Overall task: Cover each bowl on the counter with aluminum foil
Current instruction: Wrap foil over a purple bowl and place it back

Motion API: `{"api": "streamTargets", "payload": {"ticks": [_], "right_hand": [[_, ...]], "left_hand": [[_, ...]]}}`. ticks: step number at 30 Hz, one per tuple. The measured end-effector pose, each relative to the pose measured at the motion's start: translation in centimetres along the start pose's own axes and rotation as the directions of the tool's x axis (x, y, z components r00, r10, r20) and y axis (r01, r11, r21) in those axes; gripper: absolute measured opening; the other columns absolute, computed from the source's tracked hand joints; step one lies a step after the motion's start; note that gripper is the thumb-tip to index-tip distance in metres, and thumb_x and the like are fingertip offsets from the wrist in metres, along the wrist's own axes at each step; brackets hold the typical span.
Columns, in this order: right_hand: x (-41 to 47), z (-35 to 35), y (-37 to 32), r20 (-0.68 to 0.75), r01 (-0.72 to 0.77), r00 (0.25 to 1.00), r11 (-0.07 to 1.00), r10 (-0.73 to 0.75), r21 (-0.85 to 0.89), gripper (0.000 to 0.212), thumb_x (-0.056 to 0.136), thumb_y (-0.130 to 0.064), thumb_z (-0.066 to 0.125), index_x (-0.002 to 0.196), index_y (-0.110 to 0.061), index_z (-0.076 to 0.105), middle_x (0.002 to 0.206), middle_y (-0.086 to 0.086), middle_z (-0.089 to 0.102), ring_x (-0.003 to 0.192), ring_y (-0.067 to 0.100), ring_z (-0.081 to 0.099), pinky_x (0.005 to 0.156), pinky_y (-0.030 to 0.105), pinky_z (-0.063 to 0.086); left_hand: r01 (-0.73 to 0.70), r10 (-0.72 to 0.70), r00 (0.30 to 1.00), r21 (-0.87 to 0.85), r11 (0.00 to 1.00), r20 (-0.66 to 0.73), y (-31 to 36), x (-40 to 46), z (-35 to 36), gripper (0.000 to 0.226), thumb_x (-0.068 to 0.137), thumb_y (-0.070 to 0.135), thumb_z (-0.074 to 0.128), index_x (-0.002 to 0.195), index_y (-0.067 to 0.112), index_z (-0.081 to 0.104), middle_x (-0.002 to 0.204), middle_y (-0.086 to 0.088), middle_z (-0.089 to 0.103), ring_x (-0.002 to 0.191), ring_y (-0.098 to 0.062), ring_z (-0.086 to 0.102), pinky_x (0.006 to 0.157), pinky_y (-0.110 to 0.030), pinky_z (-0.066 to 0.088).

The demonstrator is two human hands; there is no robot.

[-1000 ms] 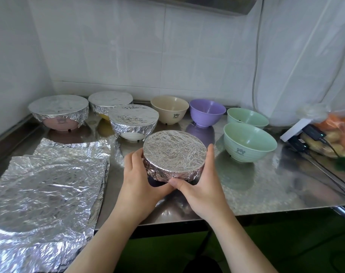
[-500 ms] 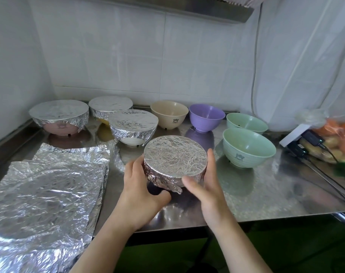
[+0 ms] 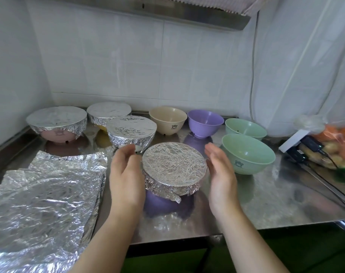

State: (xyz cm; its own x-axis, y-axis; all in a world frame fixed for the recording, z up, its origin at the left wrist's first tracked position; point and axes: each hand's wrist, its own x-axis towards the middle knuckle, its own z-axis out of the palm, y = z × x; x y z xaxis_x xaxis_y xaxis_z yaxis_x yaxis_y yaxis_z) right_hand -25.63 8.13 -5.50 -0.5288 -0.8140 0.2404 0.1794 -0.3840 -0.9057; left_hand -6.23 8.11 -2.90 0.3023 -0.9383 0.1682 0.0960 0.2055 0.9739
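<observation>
On the steel desk [image 3: 266, 203] at six o'clock sits a foil-capped purple bowl [image 3: 172, 174], with left hand [image 3: 126, 180] and right hand [image 3: 220, 174] beside it, each grip apart. Three more foil-covered bowls [image 3: 131, 131] stand at ten o'clock. A beige bowl [image 3: 167, 120], purple bowl [image 3: 205, 122] and two green bowls [image 3: 248, 152] from twelve to two o'clock remain bare; loose foil sheets [image 3: 43, 203] wait at eight.

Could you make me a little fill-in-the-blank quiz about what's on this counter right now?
1. The number of bowls already covered with foil is ____.
2. The foil-covered bowl between the hands is coloured ____.
3. The uncovered bowl standing between the beige bowl and the far green bowl is coloured ____.
4. The spare foil sheets lie on the person's ____ side.

Missing words: four; purple; purple; left
</observation>
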Motion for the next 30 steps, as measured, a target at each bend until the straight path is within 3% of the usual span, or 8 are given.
{"api": "streamTargets", "payload": {"ticks": [3, 7, 11, 15, 19, 24, 27, 30], "right_hand": [[1.8, 1.4, 0.3, 0.059, -0.085, 0.995, 0.996, 0.085, -0.010, 0.042, 0.088, -0.036, 0.064, 0.121, -0.016, 0.078, 0.130, 0.003, 0.075, 0.128, 0.020, 0.067, 0.121, 0.053, 0.041], [1.9, 2.1, 1.8, 0.045, -0.149, 0.988, 0.988, 0.147, 0.045, 0.030, 0.084, -0.035, 0.066, 0.103, -0.024, 0.086, 0.121, 0.007, 0.078, 0.123, 0.027, 0.069, 0.119, 0.055, 0.043], [1.5, 2.5, 2.5, -0.007, -0.162, 0.986, 0.976, 0.164, 0.145, 0.031, 0.084, -0.035, 0.064, 0.101, -0.023, 0.086, 0.121, 0.011, 0.078, 0.123, 0.033, 0.069, 0.118, 0.056, 0.044], [1.2, 2.4, 3.1, -0.052, -0.141, 0.987, 0.977, 0.152, 0.162, 0.030, 0.085, -0.033, 0.067, 0.107, -0.022, 0.085, 0.124, 0.010, 0.076, 0.127, 0.032, 0.067, 0.119, 0.058, 0.041], [0.2, 1.5, 2.7, -0.031, -0.106, 0.994, 0.992, 0.108, 0.063, 0.039, 0.076, -0.044, 0.071, 0.108, -0.023, 0.081, 0.125, 0.006, 0.076, 0.128, 0.027, 0.065, 0.119, 0.052, 0.042], [1.8, 1.0, -0.2, 0.016, -0.069, 0.997, 0.998, 0.069, -0.013, 0.021, 0.080, -0.035, 0.069, 0.089, -0.019, 0.080, 0.098, 0.005, 0.075, 0.097, 0.020, 0.068, 0.093, 0.039, 0.048], [3.1, 2.0, -1.4, 0.171, -0.199, 0.962, 0.975, 0.214, -0.099, 0.027, 0.100, -0.028, 0.062, 0.111, -0.010, 0.079, 0.113, 0.006, 0.080, 0.104, 0.015, 0.074, 0.100, 0.033, 0.051], [3.0, 2.2, -1.5, 0.257, -0.242, 0.927, 0.959, 0.273, -0.147, 0.037, 0.107, -0.031, 0.052, 0.116, -0.007, 0.079, 0.123, 0.008, 0.077, 0.114, 0.015, 0.074, 0.117, 0.037, 0.045]], "left_hand": [[0.048, -0.053, 0.993, 0.052, 0.997, 0.102, 0.1, 0.5, 1.7, 0.038, 0.104, 0.026, 0.053, 0.142, 0.029, 0.059, 0.136, 0.017, 0.060, 0.128, -0.002, 0.052, 0.108, -0.024, 0.036], [0.063, -0.066, 0.994, 0.043, 0.997, 0.086, -1.1, -0.1, 3.1, 0.038, 0.105, 0.027, 0.051, 0.142, 0.034, 0.058, 0.141, 0.018, 0.059, 0.134, -0.004, 0.050, 0.119, -0.032, 0.034], [0.097, -0.099, 0.995, -0.038, 0.995, -0.032, -1.6, -0.4, 4.0, 0.036, 0.102, 0.024, 0.051, 0.135, 0.032, 0.062, 0.132, 0.014, 0.064, 0.125, -0.009, 0.055, 0.113, -0.034, 0.040], [0.083, -0.089, 0.994, -0.110, 0.990, -0.057, -1.6, -0.5, 4.2, 0.035, 0.104, 0.017, 0.045, 0.127, 0.029, 0.069, 0.125, 0.017, 0.066, 0.114, 0.008, 0.056, 0.095, -0.010, 0.039], [0.080, -0.082, 0.996, -0.063, 0.995, -0.030, -1.5, -0.1, 3.6, 0.038, 0.105, 0.017, 0.040, 0.123, 0.027, 0.072, 0.125, 0.015, 0.068, 0.118, 0.005, 0.057, 0.101, -0.018, 0.041], [0.110, -0.114, 0.992, -0.081, 0.991, -0.049, -1.0, -1.5, 2.7, 0.034, 0.103, 0.025, 0.053, 0.136, 0.030, 0.062, 0.130, 0.018, 0.065, 0.122, 0.002, 0.057, 0.108, -0.026, 0.041], [0.102, -0.102, 0.995, -0.010, 0.995, 0.018, -1.1, -2.9, 3.0, 0.046, 0.103, 0.035, 0.056, 0.149, 0.033, 0.047, 0.141, 0.015, 0.058, 0.132, -0.004, 0.051, 0.114, -0.031, 0.037], [0.116, -0.115, 0.993, -0.014, 0.993, 0.038, -1.0, -3.3, 3.5, 0.048, 0.106, 0.045, 0.049, 0.152, 0.038, 0.040, 0.148, 0.012, 0.052, 0.137, -0.008, 0.047, 0.117, -0.035, 0.034]]}}
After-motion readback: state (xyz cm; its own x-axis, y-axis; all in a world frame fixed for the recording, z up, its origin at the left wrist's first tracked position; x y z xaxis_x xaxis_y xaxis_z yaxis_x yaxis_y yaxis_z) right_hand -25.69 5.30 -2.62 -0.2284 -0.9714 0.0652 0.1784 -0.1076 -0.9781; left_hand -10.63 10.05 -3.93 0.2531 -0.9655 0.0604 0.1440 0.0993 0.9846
